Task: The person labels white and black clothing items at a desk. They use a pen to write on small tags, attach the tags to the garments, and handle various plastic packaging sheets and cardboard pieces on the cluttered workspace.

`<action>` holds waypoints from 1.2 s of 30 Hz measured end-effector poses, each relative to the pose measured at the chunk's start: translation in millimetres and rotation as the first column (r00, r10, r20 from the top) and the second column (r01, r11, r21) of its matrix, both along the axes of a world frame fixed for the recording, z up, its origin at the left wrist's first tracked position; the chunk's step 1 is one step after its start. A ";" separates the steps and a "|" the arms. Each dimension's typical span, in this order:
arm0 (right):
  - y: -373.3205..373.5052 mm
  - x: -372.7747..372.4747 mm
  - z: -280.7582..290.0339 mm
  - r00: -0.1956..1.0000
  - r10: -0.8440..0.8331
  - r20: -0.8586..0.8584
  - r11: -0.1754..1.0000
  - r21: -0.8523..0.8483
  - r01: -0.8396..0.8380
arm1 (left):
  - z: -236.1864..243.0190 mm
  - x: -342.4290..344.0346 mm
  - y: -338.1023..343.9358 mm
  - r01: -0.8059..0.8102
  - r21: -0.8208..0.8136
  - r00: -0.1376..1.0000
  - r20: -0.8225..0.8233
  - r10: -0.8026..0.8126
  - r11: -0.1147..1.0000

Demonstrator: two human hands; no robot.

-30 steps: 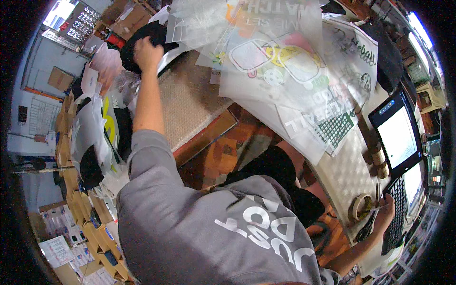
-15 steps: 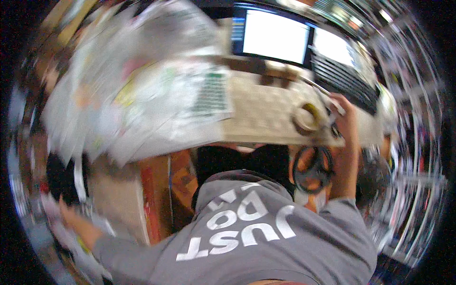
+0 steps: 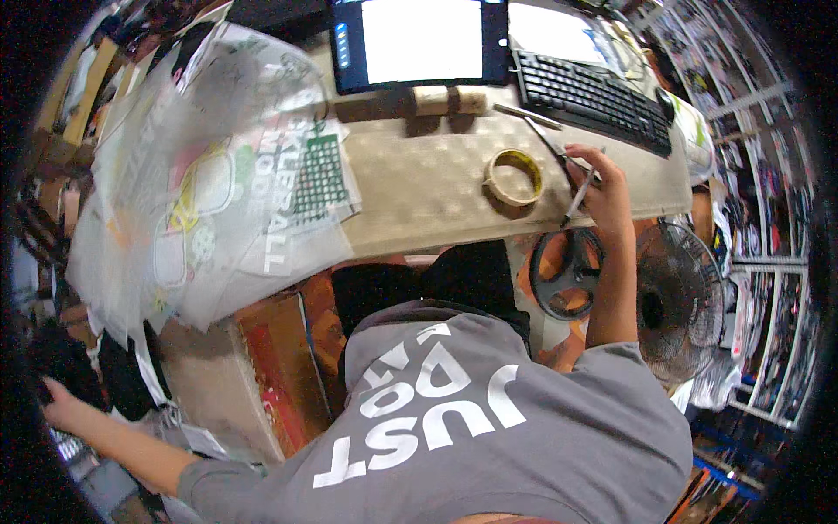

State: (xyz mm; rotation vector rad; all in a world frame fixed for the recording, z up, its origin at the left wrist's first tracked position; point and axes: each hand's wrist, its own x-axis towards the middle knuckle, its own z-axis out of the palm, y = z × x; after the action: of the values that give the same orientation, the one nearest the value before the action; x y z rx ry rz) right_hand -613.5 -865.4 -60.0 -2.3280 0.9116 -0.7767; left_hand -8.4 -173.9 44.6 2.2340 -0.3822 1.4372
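Observation:
At the lower left, my left hand (image 3: 68, 406) is closed on black cloth (image 3: 63, 358) beside the side surface (image 3: 205, 367). My right hand (image 3: 607, 183) rests at the desk's right front, fingers curled round a slim silver pen-like tool (image 3: 576, 203). A dark thin implement (image 3: 546, 140) passes under those fingers, and another thin rod (image 3: 519, 115) lies behind it. A roll of tape (image 3: 513, 151) sits to the left of this hand. Overlapping translucent printed sheets (image 3: 201, 175) cover the desk's left part.
The desk (image 3: 410, 201) also holds a screen (image 3: 419, 39), two small pale rolls (image 3: 429, 100) and a black keyboard (image 3: 589, 96). A fan (image 3: 676, 297) and a black wheel-like object (image 3: 563, 297) are below its right end. Crowded shelving (image 3: 759, 218) lines the right side.
My view has swung to the right to face the desk. My left arm, formerly stretched forward onto black cloth, now reaches out to the lower left; my right hand still holds the slim tool.

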 end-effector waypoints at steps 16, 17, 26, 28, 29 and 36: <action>21.4 6.5 -39.4 0.929 0.279 -0.242 0.958 0.000 -0.287 | -172.0 -409.5 -426.2 -0.167 -0.940 -0.564 -0.156 -0.811 0.297; 24.6 9.0 -37.0 0.923 0.309 -0.229 0.946 -0.031 -0.324 | -162.2 -408.2 -425.5 -0.187 -0.927 -0.604 -0.152 -0.782 0.325; 93.1 27.0 8.3 0.807 0.560 0.186 0.803 0.117 -0.584 | -93.8 -400.7 -424.5 0.730 -0.658 -0.349 -0.591 -0.727 0.185; 97.4 28.5 15.3 0.827 0.555 0.093 0.825 0.060 -0.561 | -100.3 -365.6 -430.5 0.908 -0.377 -0.051 -0.533 -0.845 0.183; 98.2 29.0 16.9 0.834 0.550 0.045 0.834 0.029 -0.552 | -96.7 -331.2 -425.0 0.930 -0.208 0.154 -0.529 -0.834 0.303; 75.9 32.9 -1.9 0.930 0.368 -0.016 0.930 -0.004 -0.368 | -121.5 -179.1 -372.9 0.661 0.134 0.508 -0.804 -0.309 0.738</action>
State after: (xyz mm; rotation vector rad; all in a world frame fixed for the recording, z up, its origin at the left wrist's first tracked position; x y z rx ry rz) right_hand -580.6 -789.5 -61.9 -2.4122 0.4518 -0.6036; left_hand -187.6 -546.7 -76.9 2.4927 -1.0306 0.0435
